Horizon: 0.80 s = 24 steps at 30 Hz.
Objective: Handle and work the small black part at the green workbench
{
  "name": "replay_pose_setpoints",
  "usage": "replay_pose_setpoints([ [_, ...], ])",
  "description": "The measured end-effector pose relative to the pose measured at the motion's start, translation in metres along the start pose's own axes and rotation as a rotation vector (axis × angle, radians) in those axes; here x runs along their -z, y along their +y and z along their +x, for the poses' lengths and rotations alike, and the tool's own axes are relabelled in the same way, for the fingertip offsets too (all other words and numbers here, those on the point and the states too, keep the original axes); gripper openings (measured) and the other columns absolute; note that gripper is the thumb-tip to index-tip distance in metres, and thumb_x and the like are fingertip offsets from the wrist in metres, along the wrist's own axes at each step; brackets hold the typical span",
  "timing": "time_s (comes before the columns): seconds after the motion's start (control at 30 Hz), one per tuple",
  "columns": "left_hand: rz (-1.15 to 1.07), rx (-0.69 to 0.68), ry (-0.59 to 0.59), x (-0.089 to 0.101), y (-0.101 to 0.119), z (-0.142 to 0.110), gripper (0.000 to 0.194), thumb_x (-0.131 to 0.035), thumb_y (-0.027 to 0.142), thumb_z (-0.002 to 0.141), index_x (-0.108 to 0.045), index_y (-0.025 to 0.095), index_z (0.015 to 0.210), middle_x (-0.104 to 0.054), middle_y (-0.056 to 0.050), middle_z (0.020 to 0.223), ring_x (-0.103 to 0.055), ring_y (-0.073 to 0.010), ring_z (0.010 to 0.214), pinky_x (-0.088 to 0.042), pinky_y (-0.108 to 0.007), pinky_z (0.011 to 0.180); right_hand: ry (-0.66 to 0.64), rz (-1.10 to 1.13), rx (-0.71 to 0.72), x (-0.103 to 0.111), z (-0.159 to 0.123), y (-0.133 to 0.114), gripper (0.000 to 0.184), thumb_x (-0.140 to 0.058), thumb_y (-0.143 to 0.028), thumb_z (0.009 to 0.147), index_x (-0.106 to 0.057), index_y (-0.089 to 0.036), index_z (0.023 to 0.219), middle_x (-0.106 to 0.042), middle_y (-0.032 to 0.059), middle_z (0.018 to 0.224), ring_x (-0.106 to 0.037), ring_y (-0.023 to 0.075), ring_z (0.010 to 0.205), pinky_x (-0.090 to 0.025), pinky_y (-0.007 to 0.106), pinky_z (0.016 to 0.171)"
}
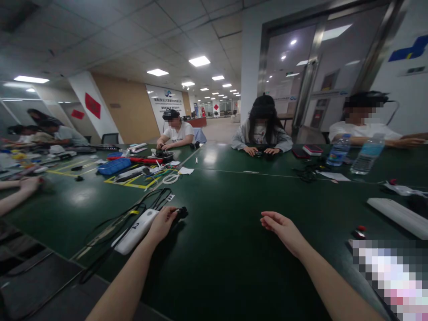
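Observation:
My left hand [163, 225] is closed around a small black object [182, 212] that juts out past the fingertips; its exact kind is too dark to make out. Directly beside that hand, and partly behind it, lies a white oblong box [135, 232] marked with a "2". Black cables [140, 207] run around the box, one with a yellow tag and one with a white "2" label. My right hand [281, 227] is over the green table [227, 258] at right of centre, its fingers loosely bent and nothing visible in them.
A blue basket [114, 166], cables and tools lie at the left. Two water bottles [368, 154] stand at the right, beyond a white long box [399, 216] and a pixelated flat object [394, 281]. Several people sit around the table; another person's hand [30, 185] is at far left.

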State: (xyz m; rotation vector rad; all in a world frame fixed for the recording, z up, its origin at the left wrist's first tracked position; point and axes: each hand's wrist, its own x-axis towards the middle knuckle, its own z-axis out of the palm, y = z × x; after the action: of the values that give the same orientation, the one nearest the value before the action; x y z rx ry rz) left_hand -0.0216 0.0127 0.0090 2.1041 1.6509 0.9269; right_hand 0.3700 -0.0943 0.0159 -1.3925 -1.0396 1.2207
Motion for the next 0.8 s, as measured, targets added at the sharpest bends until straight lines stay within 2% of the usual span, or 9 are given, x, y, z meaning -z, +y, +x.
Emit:
replay_pose_setpoints([
  [0.2, 0.044, -0.02, -0.074, -0.001, 0.0028, -0.0028, 0.025, -0.038, 0.034, 0.079, -0.054, 0.018, 0.09, -0.063, -0.004, 0.086, -0.057, -0.0185, 0.084, -0.042, -0.03, 0.077, -0.014, -0.003, 0.002, 0.0042, 0.0066, 0.009, 0.028, -0.057, -0.034, 0.074, -0.06, -0.023, 0.1, -0.063, 0.0057, 0.097, -0.058, 0.0218, 0.093, -0.045, 0.039, 0.085],
  [0.43, 0.051, -0.012, -0.113, 0.002, -0.004, -0.0045, 0.026, -0.038, 0.036, 0.08, -0.054, 0.02, 0.094, -0.063, -0.001, 0.085, -0.057, -0.0176, 0.08, -0.041, -0.027, 0.072, -0.014, 0.011, -0.006, 0.0045, 0.0054, 0.008, 0.03, -0.058, -0.035, 0.074, -0.06, -0.022, 0.1, -0.064, 0.0062, 0.097, -0.058, 0.0219, 0.093, -0.045, 0.038, 0.084],
  [0.8, 0.128, 0.004, -0.076, 0.003, 0.0016, -0.0046, 0.024, -0.044, 0.032, 0.078, -0.058, 0.019, 0.091, -0.064, -0.004, 0.089, -0.058, -0.0185, 0.082, -0.042, -0.028, 0.074, 0.022, 0.035, -0.04, 0.001, 0.0027, 0.0014, 0.028, -0.062, -0.035, 0.071, -0.063, -0.024, 0.096, -0.066, 0.0038, 0.091, -0.059, 0.0217, 0.091, -0.046, 0.036, 0.083],
])
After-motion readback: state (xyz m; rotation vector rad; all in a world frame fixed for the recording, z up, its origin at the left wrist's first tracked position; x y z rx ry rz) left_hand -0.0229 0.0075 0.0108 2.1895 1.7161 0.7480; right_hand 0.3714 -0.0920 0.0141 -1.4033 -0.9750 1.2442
